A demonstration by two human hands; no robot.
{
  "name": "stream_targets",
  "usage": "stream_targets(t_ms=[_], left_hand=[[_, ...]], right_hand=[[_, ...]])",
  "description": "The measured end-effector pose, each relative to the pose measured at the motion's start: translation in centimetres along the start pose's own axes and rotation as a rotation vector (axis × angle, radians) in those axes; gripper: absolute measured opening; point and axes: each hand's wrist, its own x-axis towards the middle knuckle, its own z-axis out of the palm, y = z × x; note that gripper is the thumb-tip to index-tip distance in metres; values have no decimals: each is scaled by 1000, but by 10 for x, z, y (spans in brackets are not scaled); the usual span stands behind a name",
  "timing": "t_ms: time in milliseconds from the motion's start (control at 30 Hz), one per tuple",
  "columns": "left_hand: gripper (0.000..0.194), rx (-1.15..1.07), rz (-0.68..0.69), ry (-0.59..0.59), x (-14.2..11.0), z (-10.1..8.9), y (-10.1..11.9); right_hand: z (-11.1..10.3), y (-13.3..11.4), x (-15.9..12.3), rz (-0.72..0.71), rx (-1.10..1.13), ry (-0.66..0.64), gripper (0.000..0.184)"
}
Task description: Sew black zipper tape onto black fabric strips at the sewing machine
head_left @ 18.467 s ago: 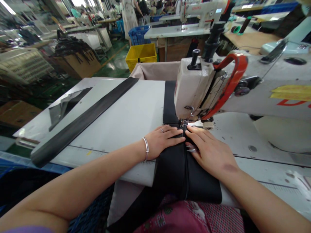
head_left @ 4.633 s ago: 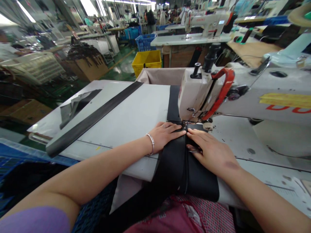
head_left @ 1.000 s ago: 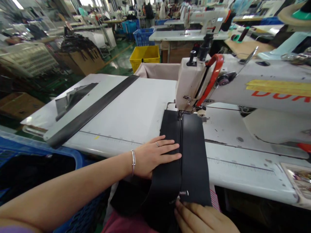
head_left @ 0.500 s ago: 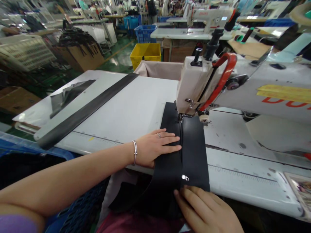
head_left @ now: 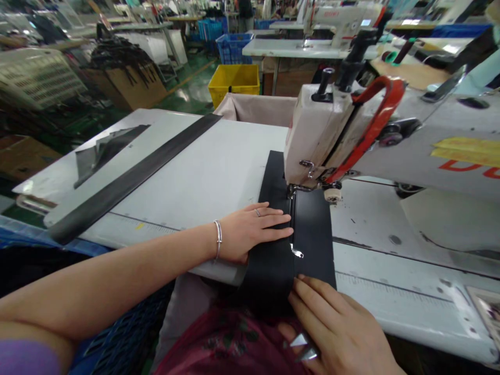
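On one black panel (head_left: 314, 224): left hand (head_left: 253, 232), right hand (head_left: 341, 325) with two blades (head_left: 308, 355).

Two hands are counted, one left hand (head_left: 252, 232) and one right hand (head_left: 336, 323), with one ring (head_left: 257, 212), one pair of metal snips (head_left: 308, 354), one zipper (head_left: 294, 205) and one zipper pull (head_left: 297, 252). Two white sewing machines (head_left: 322, 138), one yellow crate (head_left: 246, 87) and one long black strip (head_left: 136, 178) can also be made out.
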Motion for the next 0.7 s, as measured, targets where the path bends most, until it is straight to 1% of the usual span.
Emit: stream_targets(t_ms=[167,333,500,600,700], left_hand=[[88,40,-12,-32,2,-2,-2],[88,37,-14,-21,4,-2,-7],[90,28,-21,-11,6,-1,-11],[89,29,-25,-3,6,-1,-13],[86,9,-27,15,6,2,-18]], right_hand=[[-1,4,10,-24,-4,47,27],[2,10,12,-1,-10,15,26],[6,13,7,-6,14,-32,31],[8,11,7,4,34,-18,32],[4,16,17,27,69,-11,27]])
